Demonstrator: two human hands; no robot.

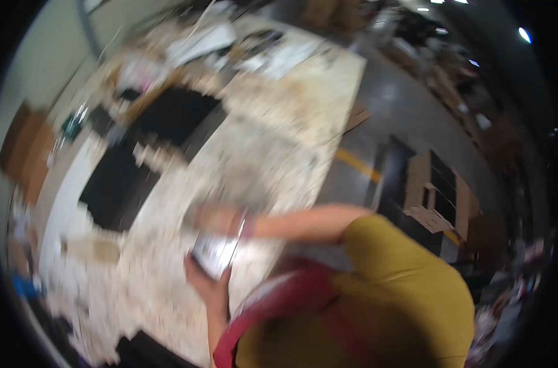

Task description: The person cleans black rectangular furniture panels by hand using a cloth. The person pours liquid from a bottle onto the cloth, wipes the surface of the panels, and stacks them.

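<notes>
Both my hands are at a shiny, whitish-silver rectangular thing (216, 253) on the worn, pale table. My left hand (209, 283) grips its near end, thumb and fingers spread to either side. Across its far end lies my right hand (214, 219), smeared by motion, so its fingers do not show clearly. The exact kind of the shiny thing is too blurred to make out.
Two black stacks of flat pieces (178, 119) (116, 187) lie on the table (273, 153) ahead and left. A pale bottle-shaped thing (94, 250) lies left. Plastic and paper clutter (199, 46) covers the far end. Cardboard boxes (417, 181) stand on the floor, right.
</notes>
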